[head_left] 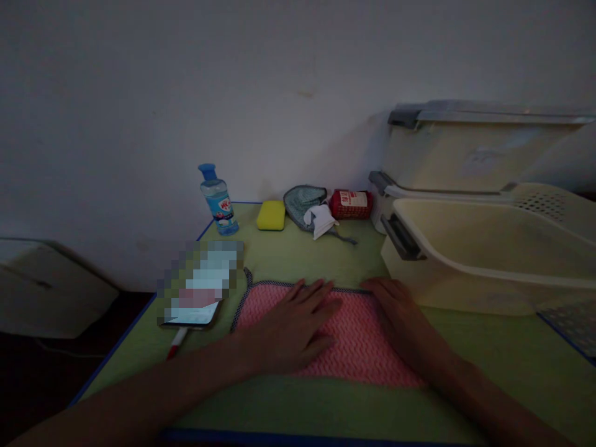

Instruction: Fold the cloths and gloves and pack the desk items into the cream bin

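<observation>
Left hand point(295, 329) lies flat, fingers spread, on the pink textured cleaning cloth point(358, 347); right hand point(403, 320), opened out, rests along its right side.

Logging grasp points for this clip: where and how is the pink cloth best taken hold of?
Probably by the dark loop at its far-left corner, pinched from the far side. The pink cloth lies flat, but the loop sticks out past its edge, apart from the left hand and right hand. The phone lies left of it.
</observation>
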A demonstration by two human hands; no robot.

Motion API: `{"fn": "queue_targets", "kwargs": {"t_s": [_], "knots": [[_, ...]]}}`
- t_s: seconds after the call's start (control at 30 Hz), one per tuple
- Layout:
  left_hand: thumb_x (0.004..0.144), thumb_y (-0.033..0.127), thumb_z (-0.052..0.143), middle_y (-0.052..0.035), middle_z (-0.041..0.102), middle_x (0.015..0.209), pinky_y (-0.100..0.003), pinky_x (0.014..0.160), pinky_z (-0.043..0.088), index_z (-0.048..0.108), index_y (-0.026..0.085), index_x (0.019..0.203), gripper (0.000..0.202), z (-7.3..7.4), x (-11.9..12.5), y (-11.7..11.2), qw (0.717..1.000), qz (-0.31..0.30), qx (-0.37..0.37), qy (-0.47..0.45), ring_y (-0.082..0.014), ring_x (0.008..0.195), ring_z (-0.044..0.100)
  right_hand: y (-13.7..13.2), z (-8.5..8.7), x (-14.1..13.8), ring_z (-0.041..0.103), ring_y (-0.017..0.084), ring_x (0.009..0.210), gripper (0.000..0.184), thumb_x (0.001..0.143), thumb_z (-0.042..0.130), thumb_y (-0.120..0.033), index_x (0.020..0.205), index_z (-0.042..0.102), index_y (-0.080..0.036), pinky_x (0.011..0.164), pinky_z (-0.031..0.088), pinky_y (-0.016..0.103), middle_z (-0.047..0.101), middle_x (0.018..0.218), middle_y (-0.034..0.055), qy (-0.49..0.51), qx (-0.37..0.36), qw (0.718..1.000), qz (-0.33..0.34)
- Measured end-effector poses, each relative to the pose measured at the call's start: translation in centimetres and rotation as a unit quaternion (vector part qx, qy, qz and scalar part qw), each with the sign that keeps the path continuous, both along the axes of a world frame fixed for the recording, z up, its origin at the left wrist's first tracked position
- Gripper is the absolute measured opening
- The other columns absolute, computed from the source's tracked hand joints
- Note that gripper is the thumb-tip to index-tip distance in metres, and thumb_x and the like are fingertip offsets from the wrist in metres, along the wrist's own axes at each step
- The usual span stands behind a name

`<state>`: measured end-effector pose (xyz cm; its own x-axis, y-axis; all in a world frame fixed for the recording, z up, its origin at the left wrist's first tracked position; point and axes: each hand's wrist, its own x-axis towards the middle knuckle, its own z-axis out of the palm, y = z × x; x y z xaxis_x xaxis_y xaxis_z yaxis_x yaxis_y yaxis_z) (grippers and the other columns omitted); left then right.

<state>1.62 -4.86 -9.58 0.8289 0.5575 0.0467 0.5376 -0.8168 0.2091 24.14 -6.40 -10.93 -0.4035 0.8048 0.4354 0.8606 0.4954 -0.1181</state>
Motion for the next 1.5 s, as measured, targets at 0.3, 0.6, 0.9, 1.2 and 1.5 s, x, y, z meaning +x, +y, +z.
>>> {"fn": "queue_targets", "kwargs": {"t_s": [0.3, 0.6, 0.9, 1.2, 1.5], "knots": [[0.088, 0.035, 0.04, -0.0155, 0.026, 0.144, -0.046, 0.108, 0.019, 0.033, 0.016, 0.132, 0.049, 0.0, 0.0, 0.0, 1.0, 0.005, 0.002, -0.007, -0.0257, 0.133, 0.021, 0.1, -1.0, 0.4, 0.054, 0.022, 0.086, 0.039, 0.07, 0.034, 0.0, 0.102, 0.053, -0.012, 0.074, 0.051, 0.039, 0.057, 0.092, 0.0129, 0.01, 0.01, 1.0, -0.014], [0.086, 0.036, 0.043, -0.0184, 0.029, 0.141, -0.046, 0.108, 0.017, 0.034, 0.013, 0.131, 0.051, -0.1, 0.0, -0.2, 1.0, 0.02, 0.002, -0.017, -0.026, 0.133, 0.021, 0.2, -1.0, 0.3, 0.055, 0.022, 0.084, 0.03, 0.076, 0.037, -0.005, 0.098, 0.052, -0.016, 0.074, 0.05, 0.038, 0.058, 0.089, 0.01, 0.058, -0.011, 0.998, -0.032], [0.086, 0.036, 0.043, -0.0183, 0.027, 0.142, -0.047, 0.108, 0.018, 0.035, 0.013, 0.13, 0.05, -0.1, -0.1, -0.1, 0.999, 0.018, -0.007, -0.03, -0.0258, 0.134, 0.02, 0.1, 0.0, -0.1, 0.056, 0.02, 0.078, 0.024, 0.076, 0.039, -0.007, 0.093, 0.053, -0.017, 0.069, 0.05, 0.036, 0.056, 0.085, 0.0088, 0.109, -0.05, 0.992, -0.027], [0.086, 0.037, 0.043, -0.0176, 0.029, 0.142, -0.046, 0.108, 0.018, 0.036, 0.013, 0.13, 0.05, -0.3, -0.1, -0.1, 1.0, 0.014, 0.001, -0.023, -0.0261, 0.133, 0.021, 0.0, 0.3, 0.1, 0.058, 0.016, 0.074, 0.024, 0.077, 0.039, -0.004, 0.084, 0.059, -0.017, 0.066, 0.05, 0.029, 0.059, 0.081, 0.0064, 0.122, -0.068, 0.99, 0.013], [0.086, 0.037, 0.043, -0.0169, 0.029, 0.142, -0.047, 0.108, 0.017, 0.035, 0.014, 0.131, 0.051, -0.1, -0.2, -0.1, 1.0, 0.016, -0.006, -0.021, -0.026, 0.133, 0.022, 0.2, 0.4, 0.5, 0.062, 0.016, 0.075, 0.031, 0.075, 0.038, -0.002, 0.09, 0.063, -0.015, 0.068, 0.052, 0.029, 0.064, 0.086, 0.0077, 0.098, -0.072, 0.993, 0.007]]}}
